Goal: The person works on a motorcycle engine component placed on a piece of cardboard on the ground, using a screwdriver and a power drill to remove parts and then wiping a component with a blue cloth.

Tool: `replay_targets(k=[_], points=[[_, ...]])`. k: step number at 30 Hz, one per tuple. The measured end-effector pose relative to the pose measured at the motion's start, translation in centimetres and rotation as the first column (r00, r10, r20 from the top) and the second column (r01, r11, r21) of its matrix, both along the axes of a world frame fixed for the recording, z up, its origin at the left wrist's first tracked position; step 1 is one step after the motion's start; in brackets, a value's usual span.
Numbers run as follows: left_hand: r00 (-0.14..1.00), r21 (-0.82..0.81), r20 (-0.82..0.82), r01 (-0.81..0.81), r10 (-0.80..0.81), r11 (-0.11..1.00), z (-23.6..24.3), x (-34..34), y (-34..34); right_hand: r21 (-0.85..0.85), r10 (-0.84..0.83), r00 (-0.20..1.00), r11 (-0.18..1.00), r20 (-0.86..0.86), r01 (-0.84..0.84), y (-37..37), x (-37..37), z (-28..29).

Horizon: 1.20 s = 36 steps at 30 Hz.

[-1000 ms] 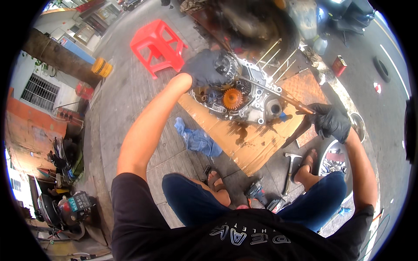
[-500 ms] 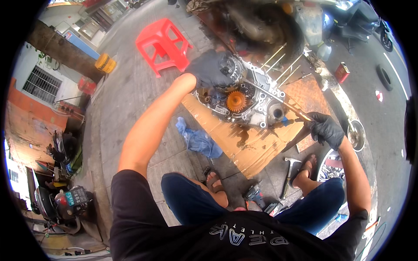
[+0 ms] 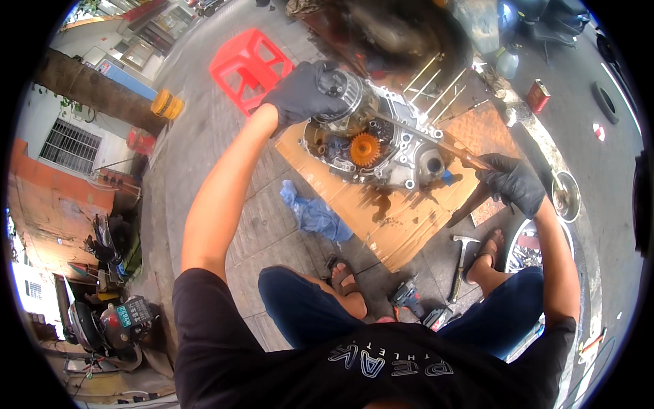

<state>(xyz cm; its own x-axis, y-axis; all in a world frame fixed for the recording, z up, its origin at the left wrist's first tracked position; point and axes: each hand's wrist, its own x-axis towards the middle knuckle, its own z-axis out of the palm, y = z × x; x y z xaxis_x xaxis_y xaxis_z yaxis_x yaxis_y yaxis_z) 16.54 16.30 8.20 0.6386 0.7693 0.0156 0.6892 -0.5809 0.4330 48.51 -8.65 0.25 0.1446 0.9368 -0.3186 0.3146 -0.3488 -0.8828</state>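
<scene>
In a black glove, my left hand (image 3: 303, 92) is closed around a round toothed metal drum (image 3: 347, 99) at the upper left of an engine crankcase (image 3: 409, 160). The drum sits tilted over the case; whether it still touches its shaft is hidden. My right hand (image 3: 512, 183), also gloved, grips the brown handle end of a long metal bar (image 3: 436, 141). The bar slants up leftward across the case, its far tip by the drum. Below the drum, an orange-brown gear (image 3: 365, 148) shows inside the case. Several long studs (image 3: 429, 85) stick out from the far side.
Oil-stained cardboard (image 3: 388, 232) lies under the engine. A blue rag (image 3: 317, 215), hammer (image 3: 461, 269) and cordless power tool (image 3: 407, 298) lie nearer me. A basin of metal parts (image 3: 528, 249) stands right, a red stool (image 3: 252, 65) far left, a red can (image 3: 537, 97) far right.
My left hand and the drum have moved up and left, and the drum is tipped more, exposing more of its side. The right hand keeps its grip on the bar.
</scene>
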Motion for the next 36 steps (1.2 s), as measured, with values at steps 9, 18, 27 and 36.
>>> replay_targets(k=[9,18,27,36], points=[[0.997,-0.159,0.061,-0.038,0.049,0.987,3.6,-7.8,-3.7,0.026,0.016,1.0,1.0,0.002,-0.016,-1.2,-2.4,1.4],[0.897,0.014,-0.283,-0.351,0.341,0.936,-4.9,-24.8,-15.5,0.249,-0.143,0.989,0.96,0.039,0.129,-5.9,2.3,-1.9],[0.517,-0.195,-0.597,-0.835,0.613,0.514,-27.9,-38.8,-31.1,0.322,-0.191,0.981,0.928,-0.017,0.187,-9.2,-0.1,-3.0],[0.391,-0.197,-0.46,-0.92,0.797,0.338,-43.5,-45.7,-38.1,0.255,-0.217,0.976,0.945,0.031,0.202,-10.3,-4.2,-1.6]])
